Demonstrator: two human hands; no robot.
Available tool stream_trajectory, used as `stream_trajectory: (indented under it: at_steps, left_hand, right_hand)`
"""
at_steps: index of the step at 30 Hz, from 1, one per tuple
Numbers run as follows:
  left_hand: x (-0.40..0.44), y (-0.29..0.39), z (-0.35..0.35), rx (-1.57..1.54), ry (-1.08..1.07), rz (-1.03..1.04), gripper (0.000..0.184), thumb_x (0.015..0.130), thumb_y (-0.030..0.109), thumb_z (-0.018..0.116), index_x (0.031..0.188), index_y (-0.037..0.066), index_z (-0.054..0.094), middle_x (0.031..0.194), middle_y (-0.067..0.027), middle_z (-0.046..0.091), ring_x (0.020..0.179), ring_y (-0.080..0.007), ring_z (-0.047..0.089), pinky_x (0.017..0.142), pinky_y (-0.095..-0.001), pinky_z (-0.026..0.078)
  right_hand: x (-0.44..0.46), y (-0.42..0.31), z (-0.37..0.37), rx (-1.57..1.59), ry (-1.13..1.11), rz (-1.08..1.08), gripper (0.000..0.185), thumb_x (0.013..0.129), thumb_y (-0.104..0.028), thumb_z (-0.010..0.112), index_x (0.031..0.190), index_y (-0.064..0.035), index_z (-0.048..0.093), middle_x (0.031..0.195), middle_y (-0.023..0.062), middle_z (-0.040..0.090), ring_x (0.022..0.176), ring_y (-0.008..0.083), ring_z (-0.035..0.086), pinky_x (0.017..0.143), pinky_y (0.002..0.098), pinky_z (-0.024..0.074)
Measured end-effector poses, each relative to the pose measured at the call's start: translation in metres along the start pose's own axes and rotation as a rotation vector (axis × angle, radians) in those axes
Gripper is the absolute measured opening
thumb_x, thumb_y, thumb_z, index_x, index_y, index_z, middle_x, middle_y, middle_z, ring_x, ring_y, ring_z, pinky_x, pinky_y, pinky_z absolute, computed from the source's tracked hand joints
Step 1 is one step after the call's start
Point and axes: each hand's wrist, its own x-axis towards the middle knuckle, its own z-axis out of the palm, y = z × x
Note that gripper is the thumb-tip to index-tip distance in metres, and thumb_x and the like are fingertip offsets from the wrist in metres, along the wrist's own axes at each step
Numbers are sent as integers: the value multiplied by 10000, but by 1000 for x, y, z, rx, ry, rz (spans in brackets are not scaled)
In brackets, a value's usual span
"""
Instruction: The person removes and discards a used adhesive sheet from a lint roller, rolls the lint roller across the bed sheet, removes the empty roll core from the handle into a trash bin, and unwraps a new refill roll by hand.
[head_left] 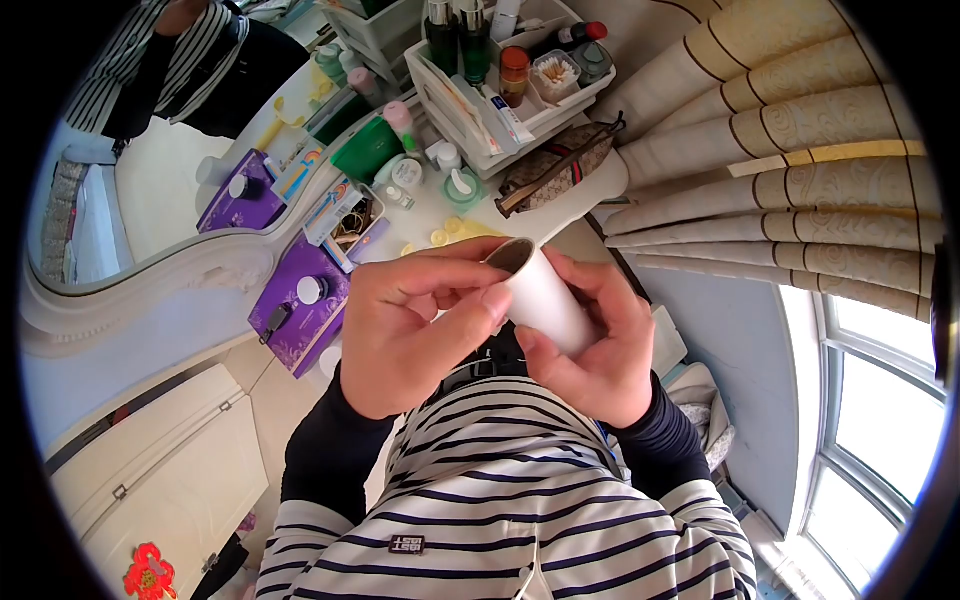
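Observation:
A white roll with a brown cardboard core is held in front of my chest, tilted so that its hollow end faces up and to the left. Wrapped around its right side, the fingers and thumb of my right hand grip it. My left hand is at the upper end, with thumb and fingertips pinched at the rim. The roll's far side and lower end are partly hidden by my fingers.
Beyond my hands a white dressing table carries a purple box, a green container, a pump bottle and a white organizer full of bottles. A patterned pouch lies beside it. Mirror left, curtain and window right.

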Motion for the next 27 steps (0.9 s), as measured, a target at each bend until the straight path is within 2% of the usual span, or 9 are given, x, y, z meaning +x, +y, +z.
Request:
stream_trajectory:
  at_steps: [3,9,12,15,16,19,22,27]
  left_hand:
    - [0,0,-2,-41,30,-67,209,935,-4,626,1086,-92,741,1283,-282,683,822,-185,672,753,-324,563]
    - [0,-3,-6,-39,18,-52,214,940,5,613,1077,-88,747,1287,-275,685,822,-187,674,754,-323,564]
    - [0,-11,-9,-174,-37,24,281,971,-40,628,1241,-105,672,1307,-199,678,944,-148,680,814,-290,578]
    - [6,-14,-4,-12,-86,118,378,965,-31,652,1338,-86,617,1300,-168,670,974,-149,670,820,-289,569]
    - [5,-18,-4,-13,-77,85,442,951,-7,698,1375,-73,594,1271,-150,670,968,-152,668,813,-288,565]
    - [1,-11,3,32,51,118,434,932,-17,724,1347,-73,611,1258,-158,670,987,-169,685,820,-290,575]
    - [-3,-11,4,85,139,197,413,913,-39,739,1311,-67,631,1210,-161,680,1014,-191,708,834,-297,595]
    - [-6,-13,9,105,119,247,325,921,-70,716,1242,-69,668,1177,-173,694,1018,-211,728,862,-302,617]
  right_hand:
    - [2,-1,1,-64,-2,-43,565,751,-84,817,1275,30,638,968,153,737,827,186,744,754,304,585]
    - [2,2,3,-58,3,-28,569,745,-71,815,1271,45,634,975,167,739,836,199,747,764,310,588]
    - [3,1,5,20,0,-21,585,778,-62,811,1306,60,590,1051,183,736,928,213,741,836,324,580]
    - [4,-2,11,240,61,106,605,822,-59,801,1347,73,532,1144,202,717,1032,229,718,913,342,559]
    - [3,1,12,237,50,88,612,848,-56,803,1361,81,499,1186,207,700,1091,238,698,954,351,542]
    - [0,4,15,184,70,48,616,834,-42,821,1346,75,498,1184,206,689,1071,242,703,936,346,547]
    - [-2,12,17,79,122,-89,628,815,-29,842,1326,62,487,1216,212,653,1065,245,693,918,346,550]
    - [-2,20,17,-36,187,-226,661,776,6,854,1320,24,478,1249,220,614,1037,292,685,876,361,556]
